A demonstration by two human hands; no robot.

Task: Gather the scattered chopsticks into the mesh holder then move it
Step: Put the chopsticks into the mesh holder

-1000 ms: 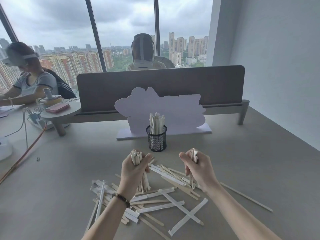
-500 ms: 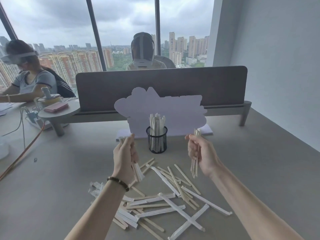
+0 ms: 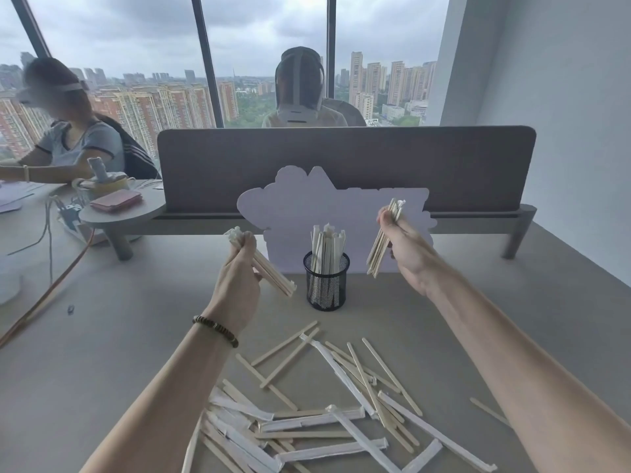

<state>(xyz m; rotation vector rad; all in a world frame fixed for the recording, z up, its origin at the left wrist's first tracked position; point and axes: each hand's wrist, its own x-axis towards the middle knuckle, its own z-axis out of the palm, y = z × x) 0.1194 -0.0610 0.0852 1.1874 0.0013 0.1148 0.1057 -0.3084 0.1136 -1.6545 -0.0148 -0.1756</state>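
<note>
A black mesh holder (image 3: 326, 285) stands upright mid-table with several chopsticks sticking out of it. My left hand (image 3: 239, 285) is raised to the holder's left, shut on a slanted bundle of chopsticks (image 3: 273, 273). My right hand (image 3: 406, 247) is higher, to the holder's right, gripping another bundle of chopsticks (image 3: 384, 238) that hangs nearly upright. Many loose chopsticks (image 3: 327, 411), some bare wood and some in white paper sleeves, lie scattered on the grey table (image 3: 119, 336) between my forearms.
A pale cloud-shaped board (image 3: 290, 206) stands just behind the holder, with a grey desk divider (image 3: 341, 158) beyond it. A small round shelf (image 3: 126, 213) holds a pink item at left, near cables (image 3: 47, 291). Two people sit behind; a wall runs along the right.
Both hands have lifted their bundles off the pile and carried them up to either side of the holder. The right hand has risen higher than the left.
</note>
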